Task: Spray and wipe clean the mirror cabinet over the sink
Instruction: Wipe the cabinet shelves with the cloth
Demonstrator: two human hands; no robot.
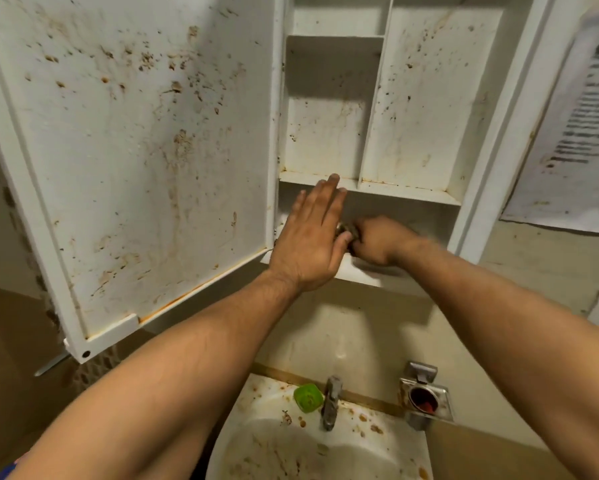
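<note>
Mirror cabinet (429, 98) hangs above the sink (256, 441), with its door (135, 150) swung open to the left. We note brown spots and streaks across the door's inner face and the back walls of the compartments.

Both hands are at the cabinet's lowest compartment, near its left end. Left hand (312, 237) is flat, fingers straight and close together, pointing up. Its fingertips reach the front edge of the shelf above that compartment; we cannot tell if they touch.

Right hand (381, 242), blurred, sits just beside it inside the compartment, fingers curled round a dark wad (347, 232). The wad lies between the 2 hands, against the left thumb.

On the sink's back rim we see 1 tap (331, 403) with a green object (307, 397) just left of it.
</note>
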